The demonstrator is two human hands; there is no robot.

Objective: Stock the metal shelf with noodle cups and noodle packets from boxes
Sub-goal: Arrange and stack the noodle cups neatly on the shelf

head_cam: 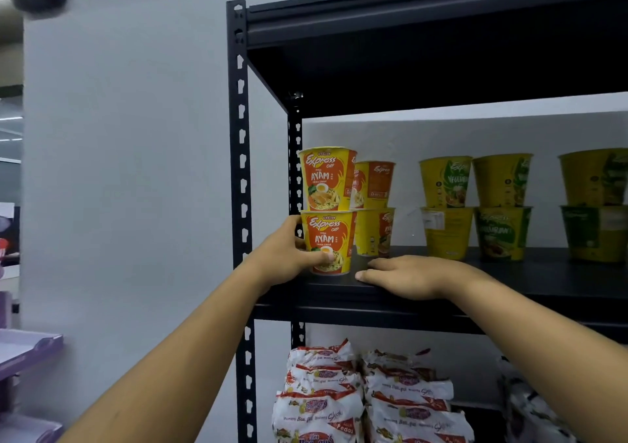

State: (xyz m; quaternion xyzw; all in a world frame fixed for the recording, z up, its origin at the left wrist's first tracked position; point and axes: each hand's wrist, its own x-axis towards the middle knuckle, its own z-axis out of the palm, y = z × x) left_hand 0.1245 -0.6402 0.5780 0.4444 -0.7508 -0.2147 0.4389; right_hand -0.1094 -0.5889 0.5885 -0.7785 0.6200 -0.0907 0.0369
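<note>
A black metal shelf (543, 272) fills the right of the view. At its left front stand two orange-and-yellow noodle cups, one stacked on the other. My left hand (289, 255) grips the lower cup (334, 238) from its left side, thumb across the front. The upper cup (328, 179) sits on top of it. My right hand (411, 276) lies flat on the shelf board just right of the stack, fingers straight, holding nothing. Behind are two more stacked orange cups (373, 204).
Stacked yellow-and-green noodle cups (475, 204) line the back of the same board to the right. On the shelf below lie piles of white noodle packets (367, 395). A black upright post (241, 170) stands at the left; purple trays (27, 351) are at far left.
</note>
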